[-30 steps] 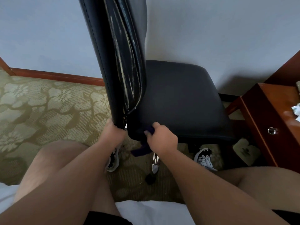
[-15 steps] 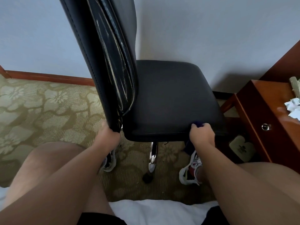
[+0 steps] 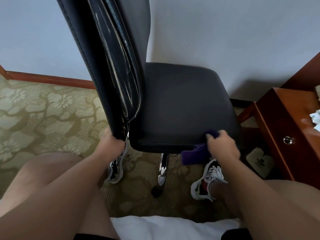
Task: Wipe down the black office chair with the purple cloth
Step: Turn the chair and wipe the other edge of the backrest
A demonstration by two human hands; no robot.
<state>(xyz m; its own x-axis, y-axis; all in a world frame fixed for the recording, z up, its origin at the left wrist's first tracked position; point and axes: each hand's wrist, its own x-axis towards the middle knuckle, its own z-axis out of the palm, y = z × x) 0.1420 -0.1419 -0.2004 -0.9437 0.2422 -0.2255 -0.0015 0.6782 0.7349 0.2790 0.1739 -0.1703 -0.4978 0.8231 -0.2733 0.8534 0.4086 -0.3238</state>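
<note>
Head view: my right hand [image 3: 223,146] is clamped on the bunched purple cloth [image 3: 195,155] at the near right corner of the black padded leather office chair [image 3: 181,104] seat. The seat's near edge runs left toward my left hand [image 3: 112,144], which grips the backrest's bottom. The reddish wooden desk [image 3: 285,122] crowds the right; the open room is leftward.

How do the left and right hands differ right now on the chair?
The left hand grips the backrest at its lower edge, bare; the right hand holds the purple cloth against the seat. The left hand is at the seat's near left corner, the right hand at its near right corner. The left hand looks sharp, the right hand blurred. Both are curled round what they hold.
</note>
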